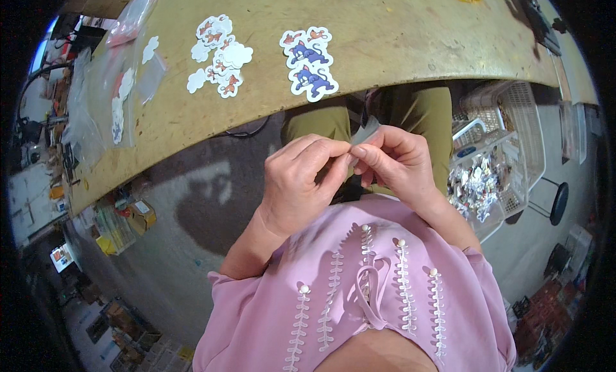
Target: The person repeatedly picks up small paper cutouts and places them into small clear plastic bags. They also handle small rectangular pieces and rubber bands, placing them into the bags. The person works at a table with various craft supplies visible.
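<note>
Pink fabric with pearl-trimmed stitching (pixel 366 288) is filling the lower frame, and just above it the person's left hand (pixel 301 179) and right hand (pixel 398 163) are meeting over the lap. Both are pinching a small clear plastic sleeve (pixel 364 133), fingertips closed on its lower edge, as if working it open; whether anything is inside it cannot be told. Moving outward, two stacks are lying on the worn tan table (pixel 398 38): a pile of purple cat stickers (pixel 309 63) near the table's edge and a looser pile of orange fox stickers (pixel 219 54) to its left (several lying white side up). Clear bags (pixel 102 96), some holding stickers, are lying at the table's left end. A white mesh basket (pixel 507 147) of packed pieces is sitting at the person's right, so the work is judged partly done.
</note>
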The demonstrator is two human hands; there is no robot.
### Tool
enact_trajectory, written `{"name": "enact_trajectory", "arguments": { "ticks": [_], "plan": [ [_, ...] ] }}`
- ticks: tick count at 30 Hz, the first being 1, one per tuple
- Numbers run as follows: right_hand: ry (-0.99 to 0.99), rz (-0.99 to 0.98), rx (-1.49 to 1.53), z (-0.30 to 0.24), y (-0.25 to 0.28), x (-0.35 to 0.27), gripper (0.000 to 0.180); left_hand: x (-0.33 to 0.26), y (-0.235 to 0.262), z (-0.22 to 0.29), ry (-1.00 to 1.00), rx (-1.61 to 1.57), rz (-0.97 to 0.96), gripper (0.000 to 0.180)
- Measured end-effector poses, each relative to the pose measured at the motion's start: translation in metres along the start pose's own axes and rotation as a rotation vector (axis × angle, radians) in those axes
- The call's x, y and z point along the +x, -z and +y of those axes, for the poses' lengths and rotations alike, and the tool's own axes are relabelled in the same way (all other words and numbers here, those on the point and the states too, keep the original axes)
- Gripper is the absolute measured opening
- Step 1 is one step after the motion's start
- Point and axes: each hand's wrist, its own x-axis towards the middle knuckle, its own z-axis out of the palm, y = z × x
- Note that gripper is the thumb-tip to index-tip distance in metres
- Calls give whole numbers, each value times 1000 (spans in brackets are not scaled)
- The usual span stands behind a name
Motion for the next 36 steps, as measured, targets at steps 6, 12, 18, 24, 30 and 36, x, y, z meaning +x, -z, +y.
{"name": "enact_trajectory", "arguments": {
  "ticks": [6, 12, 18, 24, 30, 36],
  "plan": [
    [-179, -45, -151, 2, 5, -2, 23, -4, -10, -10, 148, 153, 66, 16],
    [-283, -27, -45, -6, 15, 1, 32, 3, 0, -11, -261, 232, -139, 21],
    [481, 164, -551, -2, 20, -2, 7, -3, 6, -16, -250, 249, -228, 12],
    [646, -278, -1066, -23, 28, -11, 25, -4, 28, -11, -216, 149, -365, 20],
    [550, -295, -1039, -15, 44, -14, 30, 38, 29, -38, -204, 462, -14, 44],
    [553, -176, -1013, -4, 42, -17, 25, 59, 32, -65, -144, 364, 3, 24]
  ]
}}
